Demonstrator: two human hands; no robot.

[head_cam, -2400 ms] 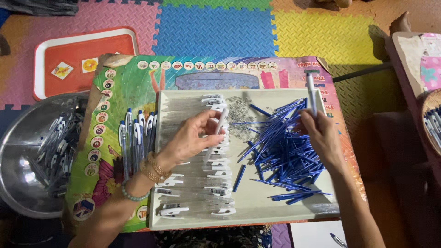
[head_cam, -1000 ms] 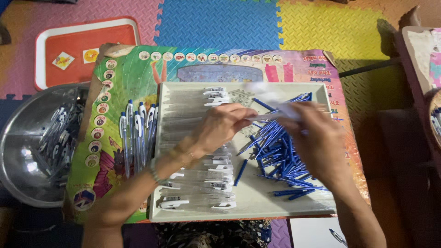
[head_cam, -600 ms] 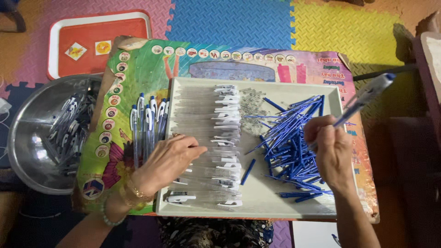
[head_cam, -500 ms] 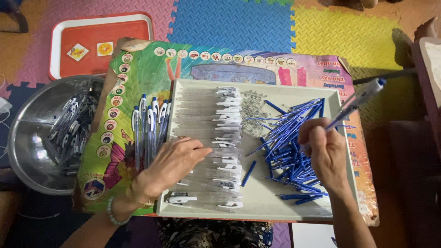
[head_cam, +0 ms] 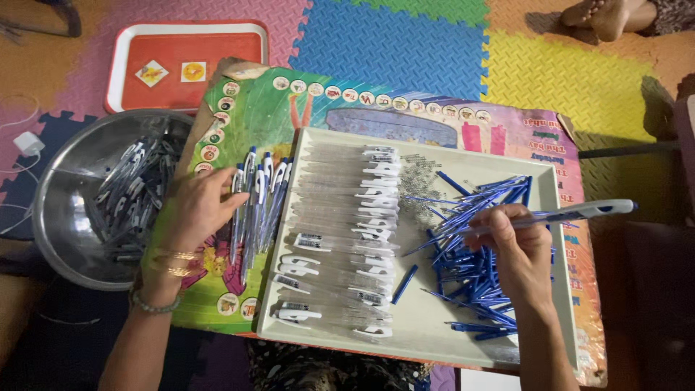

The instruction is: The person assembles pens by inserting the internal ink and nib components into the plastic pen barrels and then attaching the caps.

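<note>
I see my left hand (head_cam: 194,210) with loose, spread fingers resting on the finished pens (head_cam: 255,199) lying just left of the pale tray (head_cam: 427,340); half a second ago it lay over the clear barrels (head_cam: 340,217). My right hand (head_cam: 515,250) pinches one pen (head_cam: 572,213) above the blue refills (head_cam: 474,246). A steel bowl (head_cam: 61,203) sits beyond my left knuckles.

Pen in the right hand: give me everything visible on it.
The pen is slim, with a pale, seemingly clear plastic barrel and a blue tip at its far end near the tray's right rim. It lies almost level, rising slightly to the right, above the pile of blue refills. The right hand pinches its near end between fingertips; that end is hidden by the fingers. Most of its length sticks out free, touching nothing else. Motion blur hides finer parts such as a clip.
</note>
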